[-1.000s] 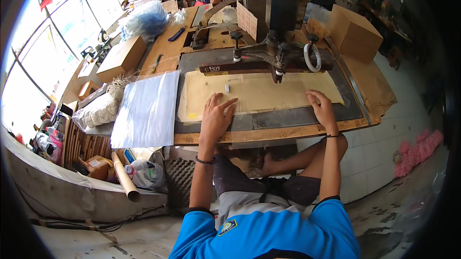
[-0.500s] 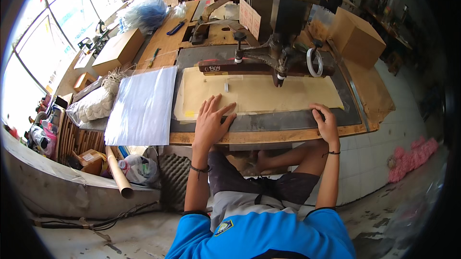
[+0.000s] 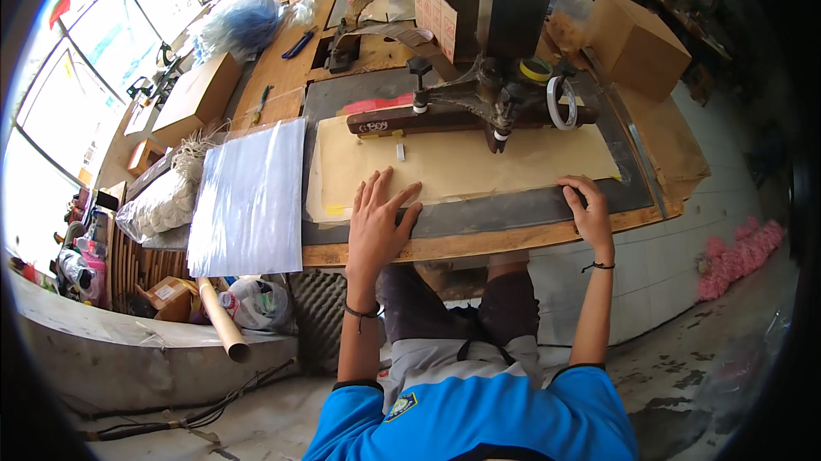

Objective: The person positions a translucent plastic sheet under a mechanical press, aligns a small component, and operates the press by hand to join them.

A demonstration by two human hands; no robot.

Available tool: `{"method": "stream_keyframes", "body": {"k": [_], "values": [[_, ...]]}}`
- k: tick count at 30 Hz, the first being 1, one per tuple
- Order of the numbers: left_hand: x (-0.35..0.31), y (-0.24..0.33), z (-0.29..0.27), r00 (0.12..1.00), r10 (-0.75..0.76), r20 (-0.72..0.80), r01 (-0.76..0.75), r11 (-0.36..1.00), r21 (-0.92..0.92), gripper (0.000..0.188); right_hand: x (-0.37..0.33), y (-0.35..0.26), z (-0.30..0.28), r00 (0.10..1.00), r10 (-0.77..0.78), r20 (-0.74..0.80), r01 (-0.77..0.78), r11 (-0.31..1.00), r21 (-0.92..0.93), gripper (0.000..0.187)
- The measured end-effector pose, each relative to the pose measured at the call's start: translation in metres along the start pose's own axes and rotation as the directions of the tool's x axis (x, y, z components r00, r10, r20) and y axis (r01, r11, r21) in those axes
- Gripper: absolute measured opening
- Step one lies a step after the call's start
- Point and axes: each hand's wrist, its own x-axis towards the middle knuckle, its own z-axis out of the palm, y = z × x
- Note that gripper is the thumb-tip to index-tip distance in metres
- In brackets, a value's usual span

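My left hand (image 3: 380, 217) lies flat with spread fingers on the near left part of a long tan sheet (image 3: 479, 166). At the sheet's near right edge, my right hand (image 3: 590, 211) rests with loosely bent fingers, a gap between thumb and forefinger. Neither hand grasps anything. A small whitish piece (image 3: 400, 152) sits on the sheet beyond my left fingertips. Over the sheet's far side is a dark metal bar (image 3: 462, 120) below a press head (image 3: 487, 89). Whether the bar touches the sheet, I cannot tell. The sheet lies on a dark grey mat (image 3: 479, 217).
Clear plastic sheets (image 3: 248, 196) overhang the table's left front edge. A cutter knife (image 3: 262, 104) and cardboard box (image 3: 198, 97) lie farther left. Another carton (image 3: 637, 44) stands at the right. Tape rolls (image 3: 561, 103) hang on the press. A cardboard tube (image 3: 222, 320) leans below.
My view has shifted slightly, bringing a yellow tape roll into sight on the press. The bare leg stretched sideways under the table has drawn in. Both hands keep nearly the same places on the sheet.
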Motion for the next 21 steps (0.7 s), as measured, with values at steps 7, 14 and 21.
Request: {"method": "stream_keyframes", "body": {"k": [7,14,21], "values": [[-0.012,-0.002,-0.003,1.0,0.02,0.012,-0.02,1.0,0.005,0.034,-0.006,-0.006,0.006,0.999,0.044,0.017,-0.043,0.997,-0.058,0.024],[-0.017,0.0,-0.005,0.998,0.036,0.05,-0.039,0.998,0.053,0.039,-0.028,-0.014,0.014,0.995,-0.098,-0.014,0.089,0.952,-0.293,0.034],[-0.02,0.006,-0.007,0.998,0.034,0.052,-0.037,0.997,0.063,0.041,-0.033,-0.015,0.012,0.991,-0.122,-0.062,0.1,0.955,-0.281,0.033]]}}
